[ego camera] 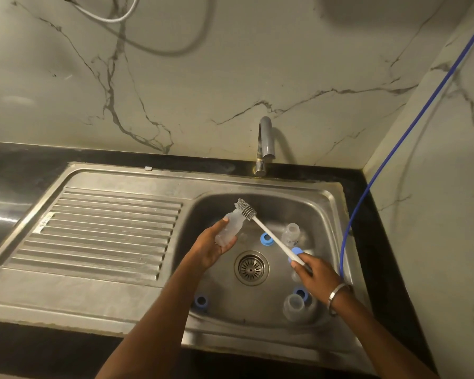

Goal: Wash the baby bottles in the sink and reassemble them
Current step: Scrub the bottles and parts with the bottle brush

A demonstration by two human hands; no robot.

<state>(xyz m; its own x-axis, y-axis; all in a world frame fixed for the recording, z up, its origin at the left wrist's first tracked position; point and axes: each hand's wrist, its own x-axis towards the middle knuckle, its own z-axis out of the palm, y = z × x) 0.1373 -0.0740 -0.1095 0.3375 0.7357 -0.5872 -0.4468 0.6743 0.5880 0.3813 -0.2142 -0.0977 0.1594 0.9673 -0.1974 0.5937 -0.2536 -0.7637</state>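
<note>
Marble-veined wall panels (230,77) back a black counter (25,170) with a steel sink (337,214) set into it, and both hands work over the basin.

The left hand (214,246) curls round a clear baby bottle (230,227), fingers beneath and thumb along its upper side, holding it tilted with the open neck pointing up and away toward the far wall of the basin. The right hand (314,274) grips the lower end of a bottle brush (268,233) by its white handle; a metal bangle (337,292) sits on that wrist. The brush slants up and leftward, and its grey bristled head lies just at the mouth of the held bottle, touching or nearly touching it; whether any of it is inside cannot be told.

Below the hands, in the basin, a round drain strainer (251,267) lies in the middle. A blue ring (266,239) lies just beyond it, under the brush handle. A second clear bottle (291,233) lies near the right wall, with a blue cap (297,251) partly hidden behind the handle close by. Nearer the front edge, a clear cup-shaped part (294,304) stands beside another blue ring (301,292), and a third blue ring (201,300) lies at the front left corner.

A ridged drainboard (104,231) stretches to the left of the basin. A grey curved tap (266,143) rises behind it, no water showing. A blue hose (394,149) runs down the right wall to the sink's right rim, and a white hose (115,19) loops at the top.
</note>
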